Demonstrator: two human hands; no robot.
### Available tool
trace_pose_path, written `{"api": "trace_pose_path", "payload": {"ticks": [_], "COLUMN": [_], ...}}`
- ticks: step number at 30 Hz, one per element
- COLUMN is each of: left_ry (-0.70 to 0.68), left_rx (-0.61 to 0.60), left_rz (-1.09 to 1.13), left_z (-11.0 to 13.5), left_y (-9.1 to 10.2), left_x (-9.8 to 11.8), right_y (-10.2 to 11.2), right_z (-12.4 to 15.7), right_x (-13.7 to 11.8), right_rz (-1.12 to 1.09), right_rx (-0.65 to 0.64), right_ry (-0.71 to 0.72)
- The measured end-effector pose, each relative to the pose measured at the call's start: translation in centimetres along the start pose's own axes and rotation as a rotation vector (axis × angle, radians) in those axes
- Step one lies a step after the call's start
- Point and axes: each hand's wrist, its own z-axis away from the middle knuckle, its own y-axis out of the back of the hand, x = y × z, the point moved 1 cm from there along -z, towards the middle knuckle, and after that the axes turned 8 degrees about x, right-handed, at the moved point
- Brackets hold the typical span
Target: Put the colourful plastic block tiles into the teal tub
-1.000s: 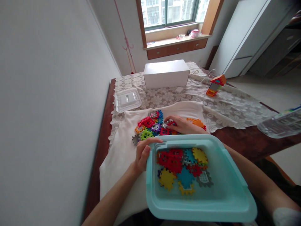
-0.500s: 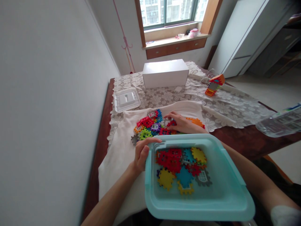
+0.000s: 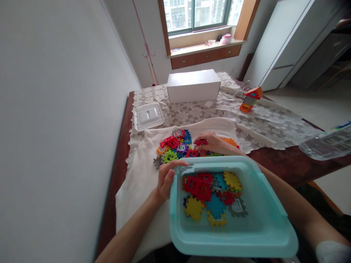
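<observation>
My left hand [image 3: 166, 179] is closed on the left rim of a teal plastic bin [image 3: 263, 219], which tilts toward me. Inside lie toothed interlocking building pieces, among them a yellow piece [image 3: 194, 208], a blue piece [image 3: 215, 206] and a grey window piece [image 3: 238, 206]. Beyond the far rim, my right hand [image 3: 212, 143] curls its fingers around a red building piece [image 3: 202, 142] at the right side of a mixed pile. A lime piece [image 3: 170, 157] and a purple window piece [image 3: 182, 148] belong to that pile. The bin hides its near side.
A white cloth [image 3: 137, 193] lies beneath the pile. Behind it are a clear lid [image 3: 148, 116], a white box [image 3: 193, 87] and an assembled orange and grey model [image 3: 251, 99]. At the right edge is a clear container [image 3: 326, 144]. A wall [image 3: 60, 120] borders the left.
My right hand has drawn slightly to the right, its fingers coming together around the red piece. My left hand and the bin stay nearly where they were.
</observation>
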Motion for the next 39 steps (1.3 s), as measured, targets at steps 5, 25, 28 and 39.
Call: {"api": "trace_pose_path", "payload": {"ticks": [5, 25, 28, 39], "left_ry": [-0.007, 0.017, 0.017, 0.259], "left_rx": [-0.007, 0.003, 0.004, 0.006], "left_rz": [-0.012, -0.02, -0.008, 0.254], "left_z": [0.0, 0.0, 0.0, 0.2], "left_y": [0.0, 0.0, 0.1, 0.0], "left_x": [0.0, 0.3, 0.2, -0.3], "right_y": [-0.2, 3.8, 4.2, -0.1], "right_z": [0.3, 2.6, 2.4, 0.7], "right_x": [-1.0, -6.9, -7.1, -3.3], "right_rz": [0.052, -1.115, -0.974, -0.225], "right_rx": [-0.008, -0.197, -0.38, 0.088], "right_ry": [0.023, -0.044, 0.096, -0.026]}}
